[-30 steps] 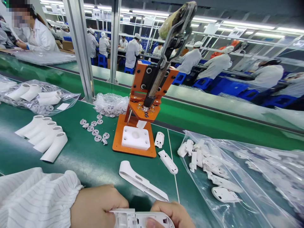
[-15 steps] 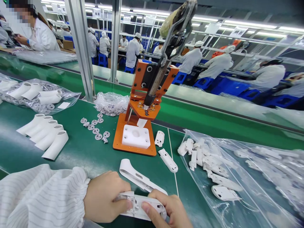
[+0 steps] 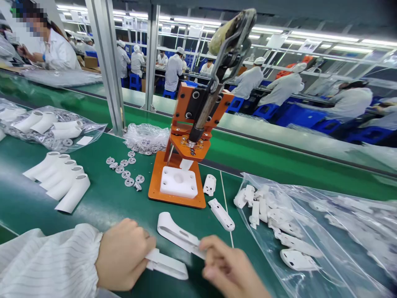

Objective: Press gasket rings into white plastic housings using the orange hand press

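Observation:
My left hand [image 3: 125, 254] is closed around one end of a slim white plastic housing part [image 3: 169, 265], whose rounded far end points right above the green tabletop. A curved white plastic shell [image 3: 175, 236] with a looped end lies just beyond it. My right hand [image 3: 228, 265], slightly blurred, has its thumb and curled fingers at the near right end of this shell, which they partly cover. Behind the shell stands an orange hand press [image 3: 155, 194] with a white block [image 3: 173, 188] on its base.
Two white covers, one short [image 3: 210, 185] and one long [image 3: 221, 214], lie right of the press. A clear bag [image 3: 257, 244] of white parts lies farther right. Small grey discs [image 3: 129, 182] and curved white tubes [image 3: 74, 192] are at left. A metal post [image 3: 107, 70] rises behind.
My right hand has let go of the white housing part and moved to the shell's end. My left hand has drawn the part slightly left and turned it. The view has shifted slightly.

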### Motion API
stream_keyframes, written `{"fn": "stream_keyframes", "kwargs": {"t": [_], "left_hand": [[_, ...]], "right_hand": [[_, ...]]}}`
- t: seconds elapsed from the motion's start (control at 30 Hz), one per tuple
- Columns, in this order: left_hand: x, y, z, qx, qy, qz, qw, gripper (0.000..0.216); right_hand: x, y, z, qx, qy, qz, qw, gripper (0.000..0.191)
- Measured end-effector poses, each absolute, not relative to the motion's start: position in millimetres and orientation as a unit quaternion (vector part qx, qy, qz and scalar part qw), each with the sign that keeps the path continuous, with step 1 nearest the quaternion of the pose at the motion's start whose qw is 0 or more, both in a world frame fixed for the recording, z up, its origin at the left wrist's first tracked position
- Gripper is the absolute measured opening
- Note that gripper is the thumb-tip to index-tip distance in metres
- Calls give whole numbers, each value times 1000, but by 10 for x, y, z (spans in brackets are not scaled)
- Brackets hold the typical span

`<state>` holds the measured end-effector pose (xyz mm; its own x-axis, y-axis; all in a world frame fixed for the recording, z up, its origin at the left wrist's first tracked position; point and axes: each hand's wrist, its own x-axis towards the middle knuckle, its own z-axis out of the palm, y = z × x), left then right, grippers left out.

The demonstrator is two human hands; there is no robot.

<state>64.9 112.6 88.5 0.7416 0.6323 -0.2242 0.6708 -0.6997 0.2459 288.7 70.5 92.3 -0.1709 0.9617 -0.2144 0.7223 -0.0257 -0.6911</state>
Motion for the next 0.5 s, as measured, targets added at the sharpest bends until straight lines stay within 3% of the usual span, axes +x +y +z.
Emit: {"fn": "stream_keyframes", "kwargs": {"t": [0.1,0.2,0.3,0.4,0.5], "left_hand": [[552,1262,893,925,345,-75,138,9],[387,1387,915,937,319,-25,140,24],[94,1504,1000,946,295,39,131,54],[-264,1620,1115,876,468,60,94,38],[-521,1704,1120,763,645,22,31,40]], "right_hand": [[3242,869,879,-702,-667,124,216,44],[3505,1029,670,-666,-719,-20,196,54],[3634,1142,418,-605,-776,-74,165,57],[3682,1195,269,-593,-787,-71,159,55],[3689,1209,259,-612,-768,-70,173,56]]}}
